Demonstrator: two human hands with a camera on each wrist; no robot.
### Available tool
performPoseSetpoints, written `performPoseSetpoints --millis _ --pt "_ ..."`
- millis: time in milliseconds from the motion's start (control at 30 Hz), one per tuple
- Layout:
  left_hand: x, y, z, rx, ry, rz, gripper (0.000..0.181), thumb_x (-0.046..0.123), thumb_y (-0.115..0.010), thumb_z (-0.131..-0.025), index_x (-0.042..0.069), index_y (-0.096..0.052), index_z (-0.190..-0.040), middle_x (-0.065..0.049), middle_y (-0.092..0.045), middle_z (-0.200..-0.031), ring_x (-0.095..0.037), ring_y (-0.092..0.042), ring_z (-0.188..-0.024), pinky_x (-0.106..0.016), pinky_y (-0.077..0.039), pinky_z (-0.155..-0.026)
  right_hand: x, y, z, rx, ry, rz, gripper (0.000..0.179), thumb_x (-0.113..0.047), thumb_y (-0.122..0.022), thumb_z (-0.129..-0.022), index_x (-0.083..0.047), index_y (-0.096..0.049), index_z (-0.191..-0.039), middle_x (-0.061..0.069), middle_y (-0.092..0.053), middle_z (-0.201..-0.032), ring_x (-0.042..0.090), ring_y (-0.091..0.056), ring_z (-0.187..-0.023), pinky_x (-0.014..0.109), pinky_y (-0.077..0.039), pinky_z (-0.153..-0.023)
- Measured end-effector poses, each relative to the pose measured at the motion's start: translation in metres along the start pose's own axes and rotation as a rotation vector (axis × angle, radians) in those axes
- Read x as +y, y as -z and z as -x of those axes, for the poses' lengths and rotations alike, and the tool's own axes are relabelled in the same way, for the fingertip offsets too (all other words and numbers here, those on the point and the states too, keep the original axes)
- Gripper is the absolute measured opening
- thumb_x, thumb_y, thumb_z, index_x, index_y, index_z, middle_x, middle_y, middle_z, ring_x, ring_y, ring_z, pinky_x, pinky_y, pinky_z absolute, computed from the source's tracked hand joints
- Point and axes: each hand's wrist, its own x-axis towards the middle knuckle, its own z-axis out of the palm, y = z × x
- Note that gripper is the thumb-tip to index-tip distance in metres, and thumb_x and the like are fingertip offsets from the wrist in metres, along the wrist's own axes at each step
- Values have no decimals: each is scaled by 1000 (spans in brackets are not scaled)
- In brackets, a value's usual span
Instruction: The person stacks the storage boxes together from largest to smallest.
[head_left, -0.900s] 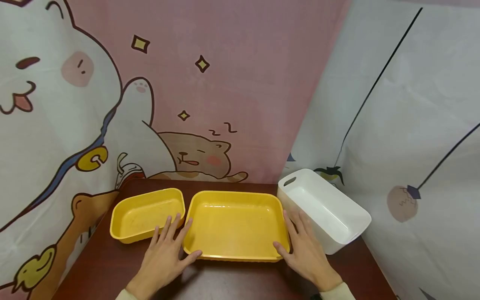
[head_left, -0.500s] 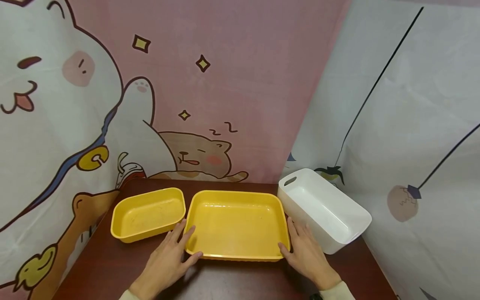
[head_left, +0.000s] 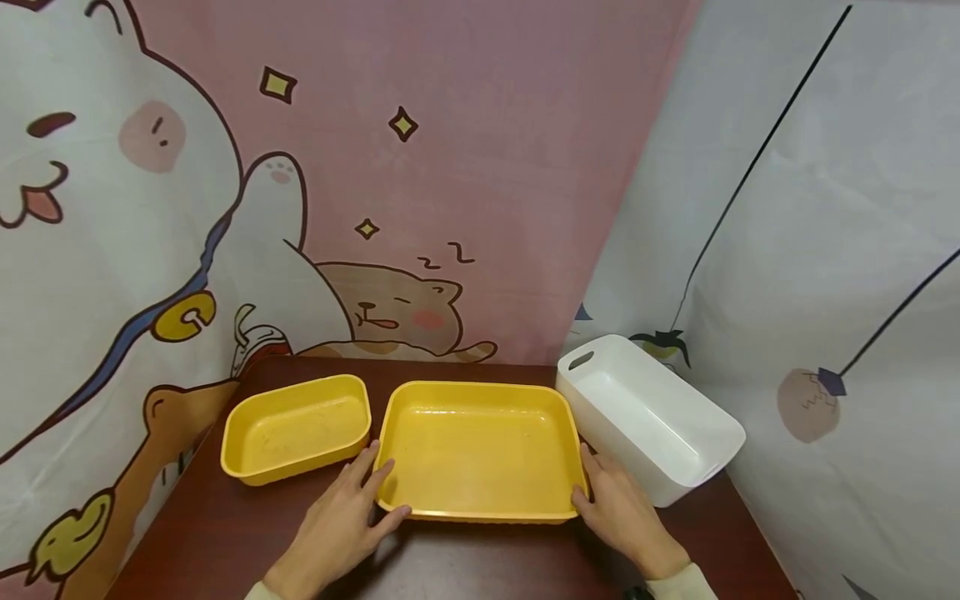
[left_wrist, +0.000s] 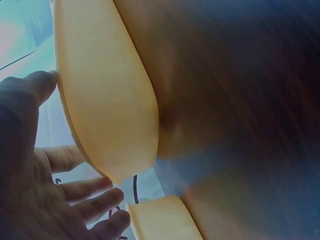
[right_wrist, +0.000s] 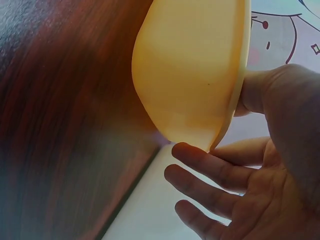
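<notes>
A large yellow rectangular tray (head_left: 480, 454) lies on the table between both hands. My left hand (head_left: 330, 521) is at its near left corner, thumb on the front rim and index finger over the left rim. In the left wrist view the fingers (left_wrist: 87, 187) are spread and extended along the rim. My right hand (head_left: 626, 512) is at the near right corner, thumb over the rim. The right wrist view has its fingers (right_wrist: 210, 170) loosely extended, one fingertip against the tray's outer wall. Most of the right hand's thumb tip is hidden behind the rim there.
A smaller yellow tray (head_left: 300, 425) sits left of the large one, slightly angled. On the right, a deep white box (head_left: 652, 408) with a handle slot stands close to the large tray. The dark wooden table (head_left: 457, 567) ends at a cartoon-printed cloth (head_left: 510, 208).
The large yellow tray has shifted slightly to the right, both hands moving with it. My left hand's fingers have drawn back from over the small tray's edge.
</notes>
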Motion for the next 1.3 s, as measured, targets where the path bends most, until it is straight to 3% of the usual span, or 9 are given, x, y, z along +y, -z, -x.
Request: performPoseSetpoints --millis 300,667,867,1100,1300 --pt "8 0 1 22 -45 -25 77 64 -82 -104 7 -74 -156 -22 -54 -179 -45 -63 -157 -65 -51 -131 7 7 5 11 7 3 71 -19 -89 -98 7 -65 -159 25 -77 -149 41 -79 -121 63 -67 -106" --pt "13 5 0 52 8 -29 77 64 -81 -104 17 -68 -164 -20 -59 -174 -48 -65 -151 -72 -54 -123 6 10 8 17 1 -1 71 -26 -90 -101 6 -66 -159 26 -74 -152 45 -77 -130 65 -65 -111" --pt "14 6 -8 98 -10 -27 78 64 -80 -105 19 -65 -166 -19 -61 -172 -47 -66 -149 -72 -56 -121 8 10 9 95 8 2 71 -25 -90 -100 5 -65 -159 27 -76 -145 45 -78 -123 66 -67 -104" --pt "17 9 -21 215 -93 -41 81 61 -85 -102 16 -65 -166 -24 -68 -162 -50 -71 -140 -69 -60 -117 9 12 8 174 -47 -27 56 -23 -89 -102 4 -72 -149 25 -78 -137 43 -81 -114 64 -69 -101" --pt "21 13 -31 230 -107 -30 82 60 -86 -102 15 -64 -167 -25 -67 -162 -49 -71 -139 -68 -60 -118 10 18 9 240 -38 -24 53 -21 -89 -101 5 -73 -146 26 -78 -139 46 -81 -116 65 -69 -102"
